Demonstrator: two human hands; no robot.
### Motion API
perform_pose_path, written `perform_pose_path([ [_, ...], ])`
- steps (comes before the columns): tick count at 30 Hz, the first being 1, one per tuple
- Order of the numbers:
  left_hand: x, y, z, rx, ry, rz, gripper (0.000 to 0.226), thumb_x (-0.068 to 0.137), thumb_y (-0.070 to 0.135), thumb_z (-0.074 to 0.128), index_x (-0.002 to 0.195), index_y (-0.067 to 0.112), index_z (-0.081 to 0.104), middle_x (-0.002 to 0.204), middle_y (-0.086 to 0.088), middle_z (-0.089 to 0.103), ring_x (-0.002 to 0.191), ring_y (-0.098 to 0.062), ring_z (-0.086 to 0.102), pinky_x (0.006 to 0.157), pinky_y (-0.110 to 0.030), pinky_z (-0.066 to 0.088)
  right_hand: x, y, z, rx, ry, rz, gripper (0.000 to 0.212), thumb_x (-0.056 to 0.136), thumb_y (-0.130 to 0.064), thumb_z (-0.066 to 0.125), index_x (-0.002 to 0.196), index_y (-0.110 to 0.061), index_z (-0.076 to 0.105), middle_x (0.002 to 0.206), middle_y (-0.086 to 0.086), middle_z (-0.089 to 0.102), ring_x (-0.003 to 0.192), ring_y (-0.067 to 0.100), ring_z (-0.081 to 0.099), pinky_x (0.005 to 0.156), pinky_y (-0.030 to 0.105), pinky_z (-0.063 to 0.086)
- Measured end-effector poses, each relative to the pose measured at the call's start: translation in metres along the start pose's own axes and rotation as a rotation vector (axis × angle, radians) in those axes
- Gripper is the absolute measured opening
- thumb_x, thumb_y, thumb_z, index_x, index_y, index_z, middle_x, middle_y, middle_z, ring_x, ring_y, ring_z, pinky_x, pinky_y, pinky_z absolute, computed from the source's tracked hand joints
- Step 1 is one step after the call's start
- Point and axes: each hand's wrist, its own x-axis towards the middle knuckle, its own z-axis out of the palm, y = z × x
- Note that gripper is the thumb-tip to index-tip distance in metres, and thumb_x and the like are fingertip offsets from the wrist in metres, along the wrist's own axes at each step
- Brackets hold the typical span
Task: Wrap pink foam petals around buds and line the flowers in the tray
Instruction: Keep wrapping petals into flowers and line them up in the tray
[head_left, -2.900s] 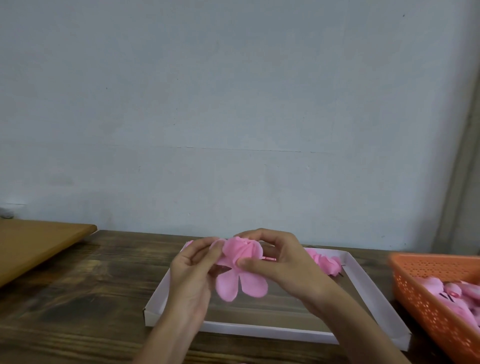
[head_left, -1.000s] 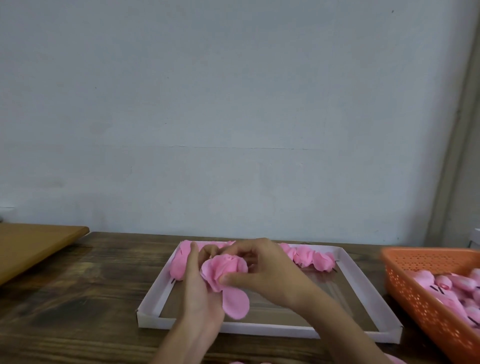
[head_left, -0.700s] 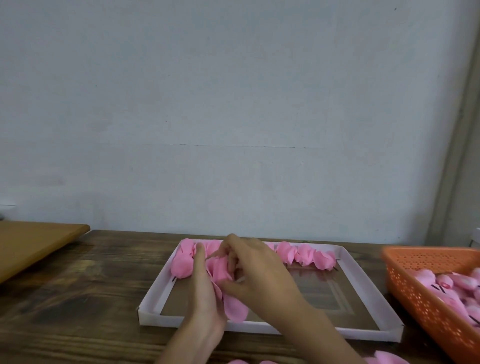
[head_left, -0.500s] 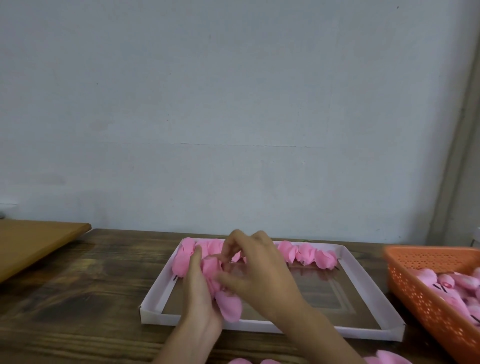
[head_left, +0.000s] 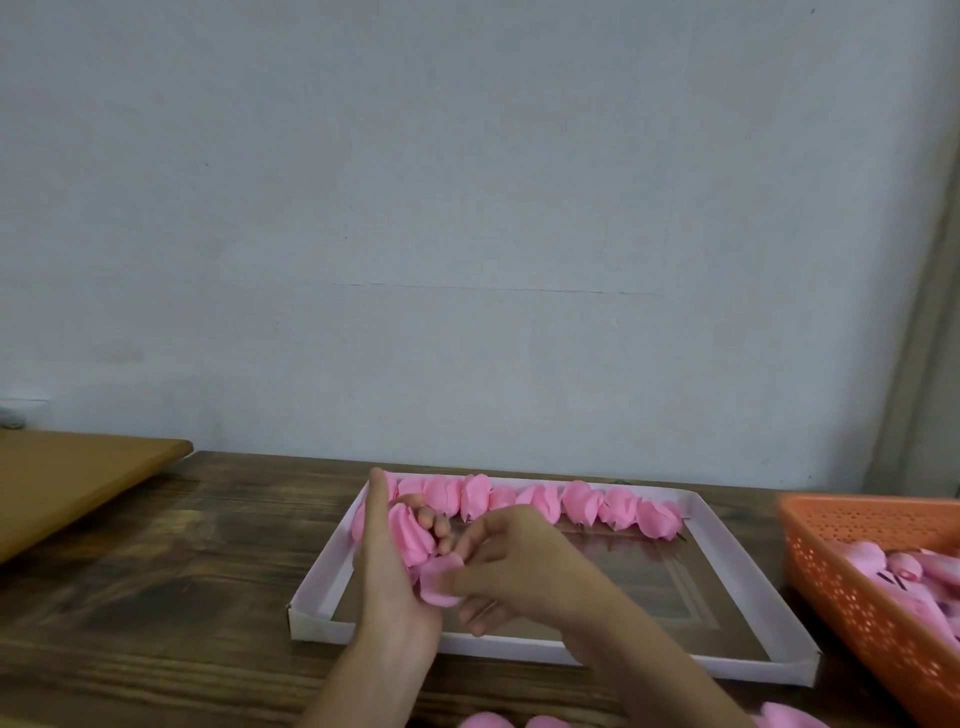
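A shallow white tray (head_left: 748, 566) lies on the dark wooden table. Along its far wall stands a row of several wrapped pink foam flowers (head_left: 582, 501). Over the tray's near left part I hold a half-wrapped pink flower (head_left: 410, 535). My left hand (head_left: 384, 566) cups it from the left, fingers curled round its far side. My right hand (head_left: 509, 561) pinches a loose pink petal (head_left: 439, 579) that hangs at the flower's lower edge.
An orange perforated basket (head_left: 852, 571) with several pink buds stands at the right. More pink foam pieces (head_left: 488, 721) lie at the near table edge. A lighter wooden board (head_left: 72, 478) sits at the left. A grey wall rises behind.
My hands have lowered the flower toward the tray's left side and more petals are folded around it. The right hand has shifted down to the last loose petal.
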Motion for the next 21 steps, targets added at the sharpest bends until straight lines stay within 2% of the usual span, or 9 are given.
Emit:
perform_pose_path([
  [2,-0.004,0.001,0.003,0.021,0.033,0.024,0.057,0.07,0.072,0.073,0.073,0.017,0.06,0.071,-0.006,0.052,0.072,-0.027,0.056,0.087,-0.05,0.048,-0.002,-0.002,0.003,0.021,0.013,-0.027,0.028,0.078,-0.007,0.088,0.089,-0.008,0.063,0.079,0.018,0.074,0.061,0.021,0.07,0.066,0.037,0.065],
  [4,-0.005,0.001,0.004,0.024,0.043,0.014,0.058,0.068,0.074,0.073,0.072,0.02,0.055,0.071,-0.004,0.048,0.07,-0.025,0.052,0.079,-0.047,0.046,-0.001,-0.003,0.007,-0.018,0.041,-0.069,0.028,0.076,-0.007,0.089,0.088,-0.008,0.064,0.08,0.017,0.076,0.064,0.022,0.071,0.071,0.042,0.066],
  [6,-0.004,0.001,0.005,0.039,0.052,-0.012,0.057,0.075,0.077,0.07,0.073,0.023,0.053,0.071,-0.003,0.049,0.069,-0.025,0.052,0.07,-0.041,0.047,-0.001,-0.002,0.013,-0.089,0.096,-0.116,0.026,0.074,-0.01,0.089,0.086,-0.008,0.067,0.078,0.014,0.076,0.065,0.021,0.071,0.074,0.048,0.066],
  [9,-0.003,0.001,0.005,0.011,0.066,0.03,0.055,0.085,0.076,0.064,0.074,0.023,0.055,0.069,0.001,0.049,0.06,-0.021,0.054,0.063,-0.035,0.049,0.0,0.0,0.02,-0.183,0.178,-0.199,0.022,0.073,-0.014,0.086,0.076,-0.019,0.065,0.08,0.009,0.076,0.067,0.018,0.069,0.078,0.05,0.064],
  [12,-0.003,0.002,0.003,-0.09,0.044,0.081,0.056,0.089,0.076,0.056,0.075,0.022,0.063,0.064,0.003,0.057,0.05,-0.018,0.059,0.054,-0.031,0.052,0.001,0.002,0.023,-0.177,0.176,-0.232,0.024,0.073,-0.014,0.085,0.073,-0.021,0.062,0.082,0.008,0.076,0.066,0.015,0.066,0.079,0.048,0.063],
  [15,-0.003,0.002,-0.001,-0.133,0.007,0.123,0.064,0.091,0.079,0.047,0.08,0.019,0.068,0.071,-0.001,0.061,0.057,-0.022,0.061,0.062,-0.033,0.051,0.001,0.003,0.022,-0.131,0.145,-0.245,0.02,0.074,-0.012,0.086,0.077,-0.016,0.067,0.082,0.008,0.076,0.067,0.013,0.065,0.077,0.042,0.061],
  [18,-0.003,0.0,0.0,-0.095,-0.028,0.167,0.069,0.095,0.078,0.038,0.08,0.017,0.068,0.073,-0.002,0.06,0.058,-0.024,0.059,0.06,-0.033,0.048,0.003,0.004,0.023,-0.092,0.15,-0.281,0.019,0.076,-0.012,0.086,0.078,-0.016,0.068,0.075,0.002,0.073,0.068,0.009,0.065,0.072,0.032,0.057],
  [21,-0.005,-0.001,0.002,-0.114,-0.053,0.186,0.068,0.097,0.074,0.039,0.077,0.015,0.066,0.075,-0.003,0.059,0.063,-0.025,0.057,0.064,-0.036,0.05,0.005,0.007,0.027,-0.051,0.191,-0.325,0.02,0.075,-0.007,0.085,0.074,-0.019,0.068,0.073,0.0,0.072,0.068,0.006,0.065,0.069,0.026,0.055],
])
